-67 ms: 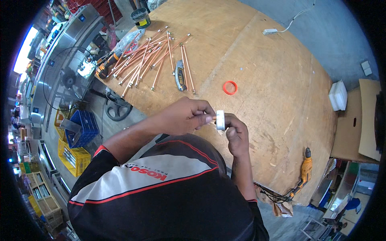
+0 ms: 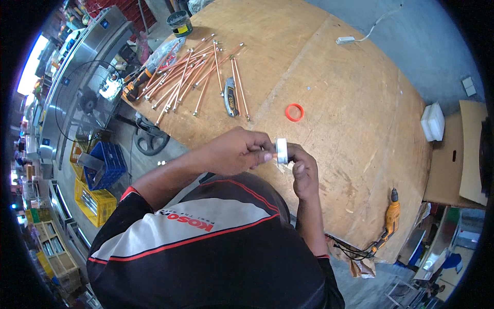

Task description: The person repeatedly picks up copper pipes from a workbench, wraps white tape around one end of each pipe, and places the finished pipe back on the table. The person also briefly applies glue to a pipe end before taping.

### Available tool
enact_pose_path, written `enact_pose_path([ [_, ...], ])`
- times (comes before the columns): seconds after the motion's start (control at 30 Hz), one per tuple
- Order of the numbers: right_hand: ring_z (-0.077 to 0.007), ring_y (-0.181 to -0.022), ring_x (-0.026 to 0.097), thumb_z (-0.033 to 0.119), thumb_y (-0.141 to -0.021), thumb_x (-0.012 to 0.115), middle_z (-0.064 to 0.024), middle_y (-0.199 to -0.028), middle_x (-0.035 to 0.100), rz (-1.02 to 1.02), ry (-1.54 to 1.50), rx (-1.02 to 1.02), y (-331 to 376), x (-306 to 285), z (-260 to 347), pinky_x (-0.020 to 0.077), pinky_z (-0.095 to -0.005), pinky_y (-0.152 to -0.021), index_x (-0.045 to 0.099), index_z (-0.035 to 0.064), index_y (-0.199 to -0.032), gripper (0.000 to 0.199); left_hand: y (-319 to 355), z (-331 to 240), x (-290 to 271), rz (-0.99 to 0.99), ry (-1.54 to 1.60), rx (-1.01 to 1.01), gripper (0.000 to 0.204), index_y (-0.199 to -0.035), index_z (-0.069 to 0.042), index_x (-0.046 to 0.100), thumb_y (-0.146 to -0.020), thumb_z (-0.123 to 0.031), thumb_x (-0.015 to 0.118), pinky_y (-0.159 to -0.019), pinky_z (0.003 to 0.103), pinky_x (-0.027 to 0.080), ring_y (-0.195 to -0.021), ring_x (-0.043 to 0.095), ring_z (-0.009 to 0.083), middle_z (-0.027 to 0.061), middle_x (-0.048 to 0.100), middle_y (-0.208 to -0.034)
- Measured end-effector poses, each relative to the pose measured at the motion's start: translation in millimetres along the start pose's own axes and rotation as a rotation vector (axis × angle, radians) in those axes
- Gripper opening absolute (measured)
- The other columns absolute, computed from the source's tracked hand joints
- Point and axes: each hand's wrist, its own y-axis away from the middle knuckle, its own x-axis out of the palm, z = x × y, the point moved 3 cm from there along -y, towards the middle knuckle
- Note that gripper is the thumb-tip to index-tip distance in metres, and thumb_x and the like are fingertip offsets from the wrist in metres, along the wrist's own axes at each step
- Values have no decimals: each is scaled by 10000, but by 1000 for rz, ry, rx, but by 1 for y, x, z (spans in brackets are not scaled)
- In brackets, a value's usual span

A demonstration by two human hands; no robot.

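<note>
My left hand (image 2: 242, 149) is closed, thumb and fingers pinching a thin copper tube (image 2: 275, 155) whose short end shows beside the thumb; the rest of it is hidden. Right against that end is a white roll of thread seal tape (image 2: 281, 151), held upright by the curled fingers of my right hand (image 2: 304, 172). An orange-red ring (image 2: 295, 112) lies on the table beyond the roll. Farther left, several copper tubes (image 2: 182, 77) with metal end fittings lie in a loose pile, and a utility knife (image 2: 230, 98) rests beside them.
The wooden table (image 2: 339, 113) spreads out before me. On its right edge lies a yellow drill (image 2: 392, 221) with a black cord. A second power tool (image 2: 135, 85), a dark tub (image 2: 180, 23) and a power strip (image 2: 346, 40) sit around the far and left edges. Crates (image 2: 105, 165) stand at left.
The tape roll has tipped and shifted slightly, with both hands moving a little around it. Things on the table stay put.
</note>
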Motion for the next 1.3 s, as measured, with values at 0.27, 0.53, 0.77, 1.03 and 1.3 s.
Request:
enact_pose_path([
  [0.27,-342,-1218,530,663,-844,578,-186,-1124,670,104,-184,-63,-11,6,23,310,-478,-1114,676,-4,-1052,705,-6,18,5,-22,-273,-6,217,-1026,-4,658,-946,-202,621,-621,395,483,-662,650,235,138,671,-737],
  [0.53,-351,-1184,535,591,-813,660,-136,-1036,698,88,117,-130,2,5,25,277,-527,-1118,677,14,-936,590,-5,9,-9,-178,98,-81,205,-1058,8,641,-987,-178,589,-562,285,421,-614,523,88,49,594,-670],
  [0.77,-303,-1053,600,440,-739,812,-112,-955,706,-20,86,-145,3,3,19,449,-440,-928,682,17,-856,457,-1,4,-5,-138,254,-112,210,-1084,19,621,-1010,-167,558,-548,255,390,-625,492,59,-4,555,-690],
  [1.03,-314,-974,616,202,-674,798,-104,-936,702,-25,254,-213,0,1,24,489,-400,-842,665,36,-819,257,4,4,-5,-127,377,-46,231,-1048,9,614,-1018,-215,568,-542,244,384,-623,479,51,-14,547,-699],
  [1.3,-372,-1107,596,91,-630,730,-140,-998,697,-36,414,-203,-4,3,34,451,-464,-969,654,33,-849,239,8,-8,-5,55,123,42,203,-1038,-1,621,-995,-197,595,-573,271,427,-634,521,78,5,549,-688],
])
